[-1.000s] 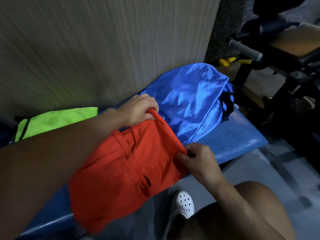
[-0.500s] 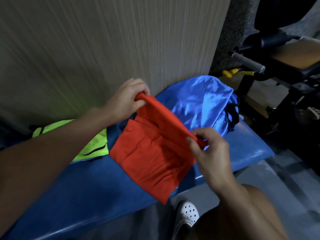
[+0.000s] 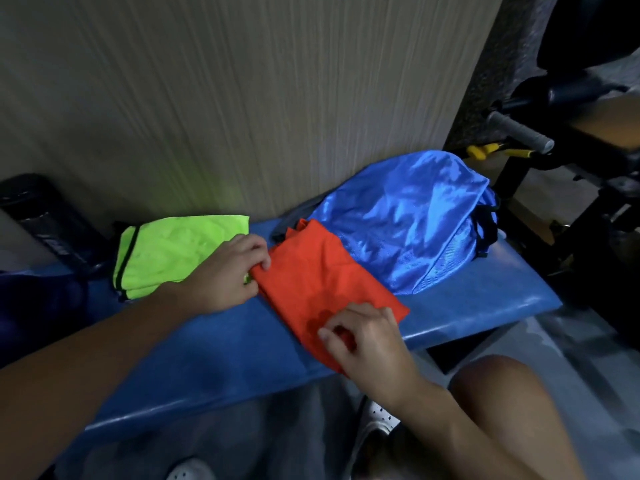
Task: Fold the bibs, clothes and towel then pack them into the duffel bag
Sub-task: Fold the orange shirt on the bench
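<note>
Ok so here's where you're at. The orange bib (image 3: pixel 322 271) is lying folded flat on the blue bench (image 3: pixel 207 348), about in the middle, with its far right edge touching the blue duffel bag (image 3: pixel 408 216).

Your left hand (image 3: pixel 228 271) is on the bib's left edge, fingers curled over and pinching the fabric right at the fold. Your right hand (image 3: pixel 367 337) is down at the near end of the bib, close to the bench's front edge. Its thumb and fingers are bunched together and nipping a bit of the orange cloth. So both hands have hold of the same bib, one at each end.

The neon green bib (image 3: pixel 173 251) sits folded just left of your left hand, further back toward the wall (image 3: pixel 242 98). Its near right corner is tucked under your fingers, so I can't say if it touches the orange one. The duffel bag is slumped against the wall at the right end of the bench, and I can't tell whether it's zipped or not.

Off to the far right there's dark gym gear with a grey grip handle (image 3: pixel 519 131). Your knee (image 3: pixel 502 393) and a white shoe (image 3: pixel 377 424) show up down near the bottom.
</note>
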Available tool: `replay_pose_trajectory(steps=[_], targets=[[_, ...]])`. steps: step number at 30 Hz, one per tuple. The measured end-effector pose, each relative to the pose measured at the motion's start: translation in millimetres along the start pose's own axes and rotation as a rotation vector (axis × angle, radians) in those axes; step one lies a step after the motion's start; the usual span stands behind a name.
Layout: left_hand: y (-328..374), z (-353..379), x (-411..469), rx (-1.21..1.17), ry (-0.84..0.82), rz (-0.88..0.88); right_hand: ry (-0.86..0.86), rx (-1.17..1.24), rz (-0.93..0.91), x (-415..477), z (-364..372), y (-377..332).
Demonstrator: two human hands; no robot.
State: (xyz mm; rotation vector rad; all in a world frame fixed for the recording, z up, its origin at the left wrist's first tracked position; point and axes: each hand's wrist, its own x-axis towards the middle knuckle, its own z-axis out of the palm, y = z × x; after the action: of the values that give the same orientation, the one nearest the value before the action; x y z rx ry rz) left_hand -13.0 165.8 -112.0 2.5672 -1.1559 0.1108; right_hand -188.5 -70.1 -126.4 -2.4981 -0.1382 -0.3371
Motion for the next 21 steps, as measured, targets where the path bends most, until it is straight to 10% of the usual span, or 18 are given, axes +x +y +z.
replay_pose_trajectory(steps=[9, 21], targets=[[29.0, 29.2, -6.6, -0.041, -0.184, -0.241, -0.103, -0.359, 0.116, -3.7, 21.7, 21.3], [101.3, 23.0, -5.0, 0.267, 0.164, -0.088, 0.084, -0.416, 0.086, 11.2, -2.8, 43.7]])
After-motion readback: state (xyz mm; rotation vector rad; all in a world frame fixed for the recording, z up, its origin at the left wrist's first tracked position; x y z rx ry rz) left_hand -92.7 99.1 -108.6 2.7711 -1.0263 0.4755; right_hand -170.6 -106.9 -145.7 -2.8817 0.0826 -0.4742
